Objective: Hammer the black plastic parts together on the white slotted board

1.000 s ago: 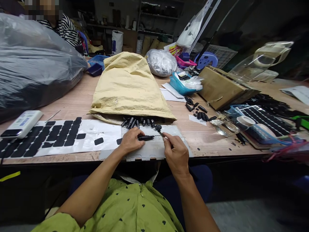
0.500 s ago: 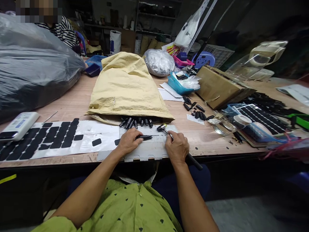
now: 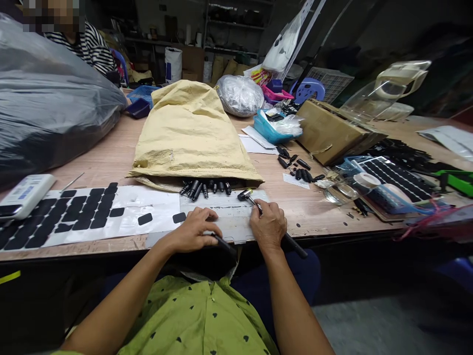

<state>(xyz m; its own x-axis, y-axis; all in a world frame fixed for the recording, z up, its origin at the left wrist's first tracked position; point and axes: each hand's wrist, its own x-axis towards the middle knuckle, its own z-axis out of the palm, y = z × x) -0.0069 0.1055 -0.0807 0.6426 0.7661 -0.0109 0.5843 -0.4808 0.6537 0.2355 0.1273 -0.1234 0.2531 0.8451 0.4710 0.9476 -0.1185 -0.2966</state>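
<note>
Left hand [image 3: 195,229]: While the other fingers lay loosely curled, thumb and forefinger pinched a black tube [image 3: 226,246] by one end.
Black tube: slanted down past the front edge of the table [image 3: 314,214]; blurred, end fittings unreadable.
Right hand [image 3: 269,224]: wrapped tightly round a hammer [image 3: 245,195], its head over the grey plate [image 3: 232,224]; contact with the plate could not be told.
Sack mouth: black pieces [image 3: 205,188] lay bunched at the opening of the yellow sack [image 3: 195,133].
Work in hand: judged to be handling one tube off the plate, hammer at the ready.
Next move: seemed to call for a steady pinch, hammer head clear of the left fingers.
</note>
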